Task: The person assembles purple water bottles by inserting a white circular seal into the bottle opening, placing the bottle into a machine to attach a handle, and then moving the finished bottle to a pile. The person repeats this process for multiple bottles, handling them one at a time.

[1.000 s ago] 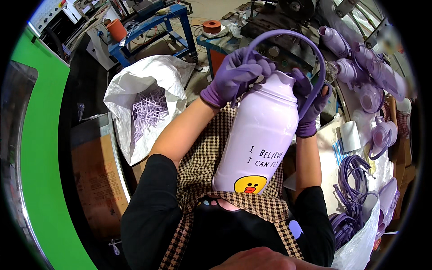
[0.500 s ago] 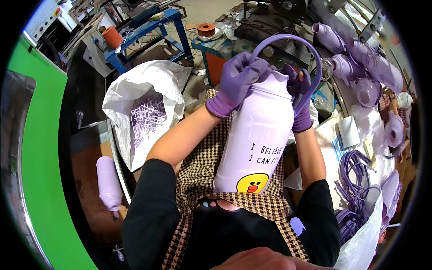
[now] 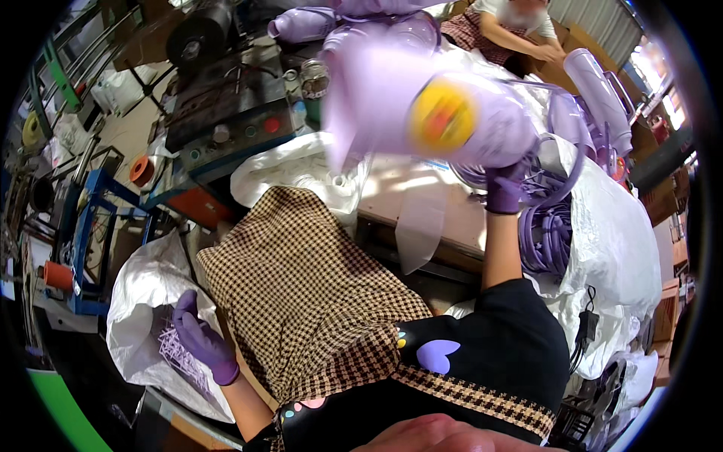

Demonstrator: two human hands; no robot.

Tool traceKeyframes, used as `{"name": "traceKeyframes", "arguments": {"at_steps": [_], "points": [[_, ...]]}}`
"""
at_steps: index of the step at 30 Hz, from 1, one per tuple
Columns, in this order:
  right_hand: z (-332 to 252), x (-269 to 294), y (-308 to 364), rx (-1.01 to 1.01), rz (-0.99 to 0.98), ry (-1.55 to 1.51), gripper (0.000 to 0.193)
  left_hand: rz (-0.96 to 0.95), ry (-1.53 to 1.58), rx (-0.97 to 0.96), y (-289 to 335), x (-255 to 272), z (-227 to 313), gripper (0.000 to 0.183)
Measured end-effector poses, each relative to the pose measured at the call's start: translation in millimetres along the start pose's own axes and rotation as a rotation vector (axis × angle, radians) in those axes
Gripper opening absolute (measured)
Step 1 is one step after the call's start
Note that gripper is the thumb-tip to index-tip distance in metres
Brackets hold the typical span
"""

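Note:
A large light-purple plastic bottle [image 3: 380, 98] with a yellow cartoon face hangs sideways in the air, smeared by motion. My purple-gloved right hand [image 3: 506, 187] is closed round its neck end, and a purple strap handle [image 3: 576, 169] loops out beside that hand. My left hand [image 3: 202, 337], in the same kind of glove, holds nothing and has its fingers stretched out. It is over the mouth of a white woven sack [image 3: 135, 290], close to the thin purple plastic sticks [image 3: 177, 350] inside.
More purple bottles [image 3: 301, 25] lie at the far side. Coiled purple straps [image 3: 544, 241] sit by a white sack [image 3: 614, 233] on the right. A co-worker [image 3: 512, 34] is beyond the table [image 3: 459, 203]. A dark machine [image 3: 226, 113] and blue metal frame [image 3: 98, 218] stand at left.
My left hand has let go of the bottle and dropped to the sack. My right hand has swung the bottle off my lap, tipped sideways toward the table. The view has turned right.

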State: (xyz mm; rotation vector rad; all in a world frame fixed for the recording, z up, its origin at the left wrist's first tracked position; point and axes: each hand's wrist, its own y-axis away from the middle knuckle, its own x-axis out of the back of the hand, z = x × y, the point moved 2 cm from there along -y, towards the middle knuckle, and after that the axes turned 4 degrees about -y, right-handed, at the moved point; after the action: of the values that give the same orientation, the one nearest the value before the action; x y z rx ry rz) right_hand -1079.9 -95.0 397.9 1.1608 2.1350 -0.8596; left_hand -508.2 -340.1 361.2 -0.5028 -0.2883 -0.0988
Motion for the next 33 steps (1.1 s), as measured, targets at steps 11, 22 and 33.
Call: {"name": "traceKeyframes", "arguments": {"at_steps": [11,22,33], "points": [[-70,213,-124,0.751,0.157,1.327,0.054,-0.151,0.229,0.117,5,-40,-34,0.024],[-65,174,-171,0.591,0.377,1.038,0.044,0.001,0.033,0.202,45,23,-96,0.024],[-2,116,-162,0.466,-0.302,1.434,0.05,1.115,-0.2,1.018,371,265,-207,0.027]]}}
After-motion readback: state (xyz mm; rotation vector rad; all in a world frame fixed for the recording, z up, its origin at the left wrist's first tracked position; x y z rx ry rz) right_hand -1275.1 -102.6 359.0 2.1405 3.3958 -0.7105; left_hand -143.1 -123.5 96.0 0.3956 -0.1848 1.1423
